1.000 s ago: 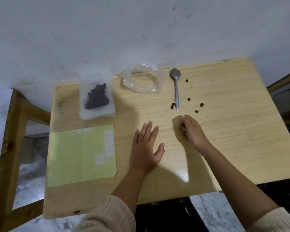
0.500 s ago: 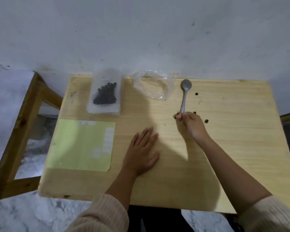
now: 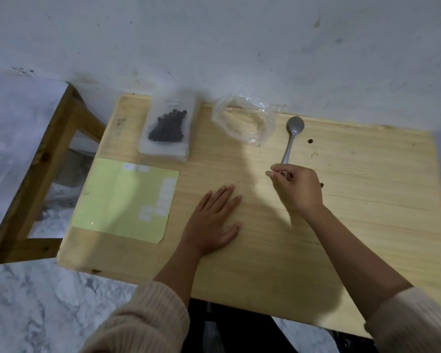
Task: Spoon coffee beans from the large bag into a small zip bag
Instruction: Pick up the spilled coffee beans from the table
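A pale wooden bench (image 3: 367,200) stands against a scuffed white wall (image 3: 214,34), with marble floor (image 3: 36,301) below. Along the back lie a small zip bag (image 3: 167,128) with dark beans inside, a crumpled clear bag (image 3: 243,122) near it, then a spoon (image 3: 292,138), its bowl toward the wall. A green sheet (image 3: 122,200) lies front-left. The left grip (image 3: 211,220) rests flat on bare wood, fingers straight. The right grip (image 3: 299,187) pinches the spoon's handle end.
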Action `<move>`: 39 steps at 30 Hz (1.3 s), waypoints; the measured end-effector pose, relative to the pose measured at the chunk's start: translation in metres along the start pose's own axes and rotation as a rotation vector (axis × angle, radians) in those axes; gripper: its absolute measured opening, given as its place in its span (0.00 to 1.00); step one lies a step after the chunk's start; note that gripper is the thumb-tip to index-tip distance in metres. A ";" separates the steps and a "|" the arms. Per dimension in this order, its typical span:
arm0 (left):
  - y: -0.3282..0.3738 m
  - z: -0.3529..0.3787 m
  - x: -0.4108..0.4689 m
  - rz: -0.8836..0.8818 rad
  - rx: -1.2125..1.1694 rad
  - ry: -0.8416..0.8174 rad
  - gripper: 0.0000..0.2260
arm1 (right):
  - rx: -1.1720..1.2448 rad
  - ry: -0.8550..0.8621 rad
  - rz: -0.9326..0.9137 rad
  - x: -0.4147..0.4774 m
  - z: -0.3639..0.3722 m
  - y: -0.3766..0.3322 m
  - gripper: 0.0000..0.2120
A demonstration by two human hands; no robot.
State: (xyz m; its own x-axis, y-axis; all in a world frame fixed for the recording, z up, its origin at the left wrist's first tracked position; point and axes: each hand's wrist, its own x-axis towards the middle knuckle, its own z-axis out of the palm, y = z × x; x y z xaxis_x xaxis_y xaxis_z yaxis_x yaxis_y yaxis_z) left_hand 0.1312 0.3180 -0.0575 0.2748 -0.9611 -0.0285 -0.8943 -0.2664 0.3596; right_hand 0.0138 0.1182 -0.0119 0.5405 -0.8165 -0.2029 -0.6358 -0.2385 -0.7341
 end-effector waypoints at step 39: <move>0.053 0.020 0.062 -0.373 0.014 0.265 0.22 | 0.552 0.090 0.313 -0.025 -0.051 0.039 0.16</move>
State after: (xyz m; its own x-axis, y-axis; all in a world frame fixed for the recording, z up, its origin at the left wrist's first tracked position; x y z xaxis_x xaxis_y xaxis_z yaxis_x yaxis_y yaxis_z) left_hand 0.0941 0.2434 -0.0589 0.6579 -0.7480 0.0869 -0.7216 -0.5932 0.3570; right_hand -0.0531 0.1020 -0.0025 0.3120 -0.8502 -0.4240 -0.3660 0.3043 -0.8795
